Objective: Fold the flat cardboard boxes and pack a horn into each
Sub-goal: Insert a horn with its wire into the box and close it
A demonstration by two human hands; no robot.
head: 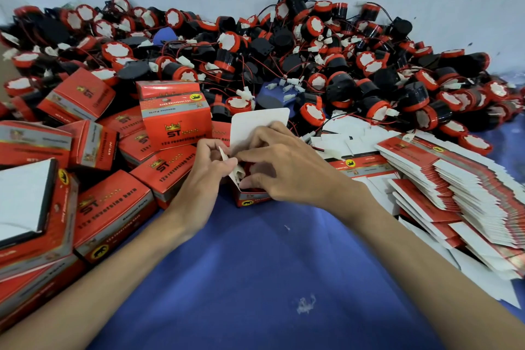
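- A small red box point(252, 197) is stood upright on the blue cloth point(255, 264), centre frame, between both hands and close to the body so it can be worked on.
- Its white lid flap point(255, 125) is left standing up at the back, so the mouth is kept clear.
- A white side flap point(224, 155) is pinched between thumb and curled fingers of the left hand point(208, 167), probably to be folded inward.
- The right hand point(284, 167) is curved over the opening with its thumb at the front wall, so the box is gripped and steadied.
- Red is glimpsed inside the box; whether a horn is seated cannot be told.
- Loose horns point(312, 51) are heaped behind, within reach.
- Flat boxes point(454, 179) are fanned out at the right as the supply.
- Finished boxes point(113, 207) are piled at the left, out of the way.
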